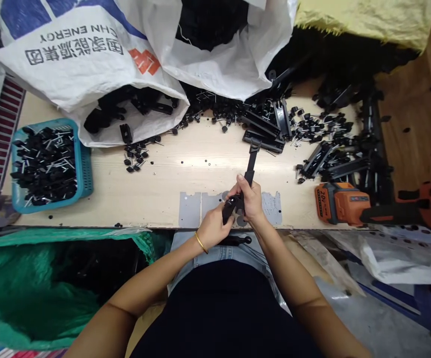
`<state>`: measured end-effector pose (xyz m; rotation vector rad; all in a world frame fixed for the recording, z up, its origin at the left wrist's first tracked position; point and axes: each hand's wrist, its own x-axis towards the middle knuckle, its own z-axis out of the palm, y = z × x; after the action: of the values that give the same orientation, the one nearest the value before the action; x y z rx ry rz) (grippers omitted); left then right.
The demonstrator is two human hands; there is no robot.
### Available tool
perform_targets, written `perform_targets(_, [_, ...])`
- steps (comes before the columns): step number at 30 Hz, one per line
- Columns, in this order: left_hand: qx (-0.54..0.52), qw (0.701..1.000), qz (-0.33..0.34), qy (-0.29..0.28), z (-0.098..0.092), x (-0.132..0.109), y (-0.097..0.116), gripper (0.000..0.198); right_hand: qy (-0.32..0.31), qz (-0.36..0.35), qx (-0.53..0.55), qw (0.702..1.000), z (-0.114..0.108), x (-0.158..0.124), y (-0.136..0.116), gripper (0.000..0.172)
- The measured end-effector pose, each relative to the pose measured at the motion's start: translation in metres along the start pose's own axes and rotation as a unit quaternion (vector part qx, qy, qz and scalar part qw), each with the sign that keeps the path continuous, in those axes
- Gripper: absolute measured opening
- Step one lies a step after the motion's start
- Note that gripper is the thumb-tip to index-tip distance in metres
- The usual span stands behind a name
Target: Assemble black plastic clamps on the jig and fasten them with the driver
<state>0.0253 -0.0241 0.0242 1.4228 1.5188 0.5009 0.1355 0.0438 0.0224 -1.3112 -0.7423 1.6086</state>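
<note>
Both hands meet above the front edge of the wooden table (155, 186). My right hand (251, 200) is wrapped round a long black part (251, 161), which points away from me toward black bars (263, 141). My left hand (214, 224), with a yellow bangle at its wrist, grips a short black piece (229, 210) close against the lower end of the long part. Whether the two pieces are joined is hidden by the fingers. Grey patches (190, 210) lie on the table beneath the hands. Another black part (235, 240) rests on my lap.
A blue basket (85, 171) of black-headed screws stands at left. White sacks (73, 59) with black parts lie at the back. Loose screws (306, 127) and bars spread at back right, near an orange power tool (344, 203). A green sack (17, 288) hangs front left.
</note>
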Motion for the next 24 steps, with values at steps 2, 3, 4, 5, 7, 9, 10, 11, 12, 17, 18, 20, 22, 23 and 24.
perform_targets(2, [-0.041,0.999,0.010,-0.020,-0.008,0.001,-0.005,0.028,0.031,-0.015,-0.007,0.999,0.003,-0.002,0.001,0.048])
perform_targets(3, [-0.086,0.995,0.014,-0.042,-0.013,0.002,-0.007,0.035,0.049,-0.026,-0.009,0.998,0.006,-0.004,0.001,0.047])
perform_targets(4, [-0.148,0.986,0.015,-0.071,-0.017,0.002,-0.008,0.046,0.063,-0.035,-0.010,0.997,0.008,-0.006,0.001,0.047])
perform_targets(5, [-0.217,0.971,0.013,-0.103,-0.021,0.003,-0.009,0.059,0.072,-0.042,-0.011,0.996,0.010,-0.008,0.002,0.046])
perform_targets(7, [-0.333,0.933,-0.004,-0.137,-0.026,0.004,-0.008,0.081,0.075,-0.046,-0.017,0.996,0.014,-0.012,0.000,0.046])
perform_targets(9, [-0.384,0.913,-0.023,-0.132,-0.028,0.004,-0.006,0.091,0.070,-0.050,-0.035,0.996,0.016,-0.016,-0.002,0.045])
perform_targets(10, [-0.390,0.912,-0.025,-0.126,-0.027,0.004,-0.005,0.093,0.070,-0.058,-0.045,0.995,0.017,-0.018,-0.004,0.045])
perform_targets(11, [-0.392,0.912,-0.025,-0.123,-0.027,0.004,-0.004,0.094,0.070,-0.067,-0.052,0.994,0.017,-0.020,-0.005,0.044])
perform_targets(12, [-0.394,0.910,-0.023,-0.123,-0.025,0.004,-0.003,0.095,0.071,-0.075,-0.054,0.993,0.018,-0.022,-0.006,0.044])
perform_targets(17, [-0.428,0.896,-0.032,-0.111,-0.018,0.005,-0.003,0.100,0.081,-0.065,0.006,0.995,0.028,-0.032,-0.002,0.043])
perform_targets(18, [-0.433,0.895,-0.031,-0.103,-0.016,0.005,-0.003,0.100,0.088,-0.069,0.019,0.994,0.029,-0.032,-0.002,0.044])
perform_targets(20, [-0.432,0.896,-0.028,-0.099,-0.015,0.004,-0.003,0.095,0.095,-0.091,0.020,0.991,0.028,-0.030,-0.003,0.045])
perform_targets(22, [-0.424,0.899,-0.034,-0.101,-0.014,0.002,-0.002,0.088,0.056,-0.096,-0.015,0.994,0.025,-0.025,-0.009,0.047])
perform_targets(23, [-0.423,0.900,-0.041,-0.099,-0.014,0.001,-0.002,0.086,0.021,-0.087,-0.037,0.995,0.023,-0.023,-0.011,0.047])
perform_targets(24, [-0.422,0.900,-0.046,-0.095,-0.013,0.000,-0.002,0.085,-0.014,-0.074,-0.054,0.996,0.022,-0.021,-0.014,0.047])
